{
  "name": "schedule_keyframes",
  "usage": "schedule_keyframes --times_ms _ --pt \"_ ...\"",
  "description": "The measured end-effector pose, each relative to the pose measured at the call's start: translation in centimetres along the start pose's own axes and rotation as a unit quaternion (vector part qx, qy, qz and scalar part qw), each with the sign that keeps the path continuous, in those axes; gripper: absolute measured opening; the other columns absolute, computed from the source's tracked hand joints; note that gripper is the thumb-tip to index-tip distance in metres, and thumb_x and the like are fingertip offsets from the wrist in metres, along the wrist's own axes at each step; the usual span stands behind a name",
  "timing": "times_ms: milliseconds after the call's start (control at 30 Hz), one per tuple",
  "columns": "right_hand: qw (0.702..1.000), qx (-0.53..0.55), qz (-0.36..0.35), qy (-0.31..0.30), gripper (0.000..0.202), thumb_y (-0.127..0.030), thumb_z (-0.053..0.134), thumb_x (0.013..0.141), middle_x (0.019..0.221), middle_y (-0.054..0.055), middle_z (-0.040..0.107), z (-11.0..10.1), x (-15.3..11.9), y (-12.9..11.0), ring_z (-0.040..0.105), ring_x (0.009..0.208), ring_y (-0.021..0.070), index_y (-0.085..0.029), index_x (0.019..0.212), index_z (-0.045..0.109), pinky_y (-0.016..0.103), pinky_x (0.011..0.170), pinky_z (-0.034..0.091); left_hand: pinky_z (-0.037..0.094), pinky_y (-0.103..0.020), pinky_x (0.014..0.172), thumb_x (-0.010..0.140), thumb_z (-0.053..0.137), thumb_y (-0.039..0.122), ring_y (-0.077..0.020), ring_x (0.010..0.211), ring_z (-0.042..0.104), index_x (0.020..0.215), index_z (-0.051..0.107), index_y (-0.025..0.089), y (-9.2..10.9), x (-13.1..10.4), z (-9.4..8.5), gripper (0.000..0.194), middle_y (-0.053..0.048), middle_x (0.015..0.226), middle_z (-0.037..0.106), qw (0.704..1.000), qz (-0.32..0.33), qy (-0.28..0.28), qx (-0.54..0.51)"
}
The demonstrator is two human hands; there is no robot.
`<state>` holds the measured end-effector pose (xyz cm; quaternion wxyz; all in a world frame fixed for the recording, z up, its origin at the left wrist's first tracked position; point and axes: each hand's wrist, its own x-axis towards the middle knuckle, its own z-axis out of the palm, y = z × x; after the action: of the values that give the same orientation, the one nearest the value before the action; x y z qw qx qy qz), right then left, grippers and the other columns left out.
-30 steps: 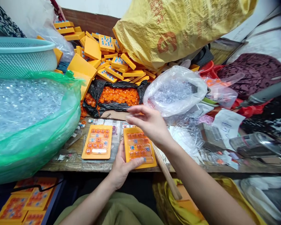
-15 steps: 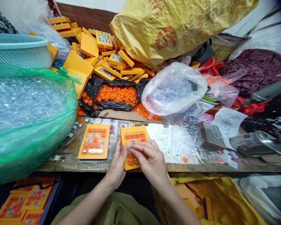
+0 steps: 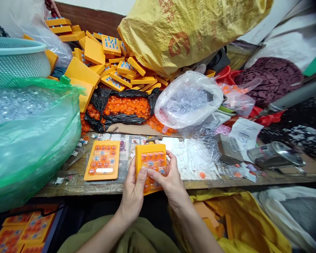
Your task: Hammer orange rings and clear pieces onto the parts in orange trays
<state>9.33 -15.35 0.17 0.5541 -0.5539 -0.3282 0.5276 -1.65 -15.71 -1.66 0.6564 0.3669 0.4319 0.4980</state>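
Note:
Between both hands, above the bench's front edge, I hold a yellow plastic case [image 3: 153, 159] with rows of orange caps in its face. My left hand [image 3: 133, 188] grips its left side, the thumb lying on the front. My right hand [image 3: 171, 175] is wrapped round the right side, its thumb pressed on the face near my left thumb. The fingers behind the case are partly hidden. A second yellow case [image 3: 102, 160], also filled with orange caps and a white strip, lies flat on the bench to the left.
Behind lie a black bag of orange caps [image 3: 126, 106], a white bag of clear pieces [image 3: 188, 100] and piled yellow cases [image 3: 94, 51]. A green bag [image 3: 34, 140] bulges over the left side. A soldering-iron-like tool [image 3: 292, 98] and a glass jar [image 3: 274, 154] are at right.
My right hand has gone from pinching at the case's face to gripping its right side. The case now stands more upright. The whole view has shifted slightly.

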Motion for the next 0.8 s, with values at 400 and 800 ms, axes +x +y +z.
schedule_keyframes --times_ms 400,800 --pt "0.998 0.054 0.011 -0.018 0.083 -0.032 0.081 0.062 0.120 0.010 0.058 4.2 -0.6 0.1 0.063 0.103 0.0243 -0.026 0.124 0.026 0.042 0.093 0.049 0.032 -0.035 0.112 0.086 0.051 0.054 -0.0264 0.137 0.034 0.141 0.038 0.017 1.7 -0.7 -3.1 0.067 -0.010 0.147 0.042 0.984 0.028 0.113 0.135" --pt "0.994 0.101 0.037 -0.035 0.078 -0.030 0.081 0.064 0.117 0.006 0.062 5.4 -1.3 -1.4 0.064 0.102 0.0228 -0.028 0.123 0.030 0.040 0.093 0.049 0.033 -0.030 0.111 0.088 0.051 0.051 -0.0222 0.137 0.035 0.144 0.033 0.021 2.8 -1.1 -3.2 0.066 -0.007 0.149 0.040 0.986 0.024 0.129 0.103"
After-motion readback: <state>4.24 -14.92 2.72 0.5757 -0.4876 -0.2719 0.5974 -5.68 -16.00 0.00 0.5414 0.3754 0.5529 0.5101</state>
